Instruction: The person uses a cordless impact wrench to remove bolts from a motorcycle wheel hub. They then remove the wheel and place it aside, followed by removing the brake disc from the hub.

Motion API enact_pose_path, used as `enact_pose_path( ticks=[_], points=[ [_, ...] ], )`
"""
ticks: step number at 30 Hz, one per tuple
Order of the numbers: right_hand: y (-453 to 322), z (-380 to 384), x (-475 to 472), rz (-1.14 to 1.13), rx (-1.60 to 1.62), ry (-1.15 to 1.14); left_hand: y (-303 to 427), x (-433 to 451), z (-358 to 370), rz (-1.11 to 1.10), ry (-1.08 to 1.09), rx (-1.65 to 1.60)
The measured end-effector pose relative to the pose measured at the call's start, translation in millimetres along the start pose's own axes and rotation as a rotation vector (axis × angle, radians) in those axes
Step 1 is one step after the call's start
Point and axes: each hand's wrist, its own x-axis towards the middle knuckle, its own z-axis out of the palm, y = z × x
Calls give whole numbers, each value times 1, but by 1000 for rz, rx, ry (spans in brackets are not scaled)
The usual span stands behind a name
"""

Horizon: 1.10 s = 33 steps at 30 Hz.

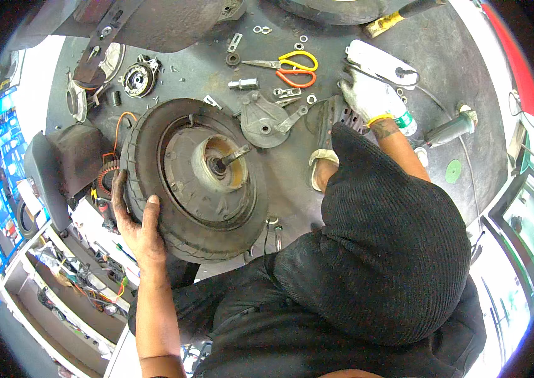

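Observation:
A scooter wheel [210, 208] with a black tyre stands tilted before me, a metal brake drum [243, 175] and threaded axle at its centre. My left hand [141, 231] grips the tyre's left edge, thumb on the sidewall and fingers along the tread. My right hand [366, 97], in a white glove with a yellow cuff, reaches past my knee towards a white corded device [373, 59]. Beside its wrist lies a white bottle with a green label [407, 124]. Its fingers are partly hidden, so whether it grips anything is unclear. A grey brake plate [267, 120] lies right of the wheel.
Scissors with yellow and orange handles [297, 70], a metal socket [244, 83] and washers lie beyond the wheel. A yellow-and-black hammer [385, 23], another tyre [337, 9] and an angle grinder [451, 127] are around. Shelves [73, 293] of parts stand left.

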Motion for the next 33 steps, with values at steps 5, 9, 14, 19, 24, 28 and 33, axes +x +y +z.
enact_pose_path(
  ticks=[5, 9, 14, 19, 24, 28, 33],
  points=[
    [21, 12, 11, -154, -134, -151, 2, 1, 2, 11, -6, -12],
    [21, 41, 31, -111, -199, -85, 5, 1, 2, -39, -14, -14],
    [30, 53, 39, -80, -168, -247, 3, 2, 0, 16, -15, 13],
    [37, 58, 28, -80, -53, -174, -3, 2, -1, -33, 4, -17],
    [28, 50, 18, 7, 184, -206, 0, 2, -1, -23, -1, -13],
    [8, 29, 6, -11, 362, -224, 3, 2, 1, -18, -5, -7],
    [-6, 16, 8, 46, 539, -180, 2, 1, 0, -7, -5, 11]
  ],
)
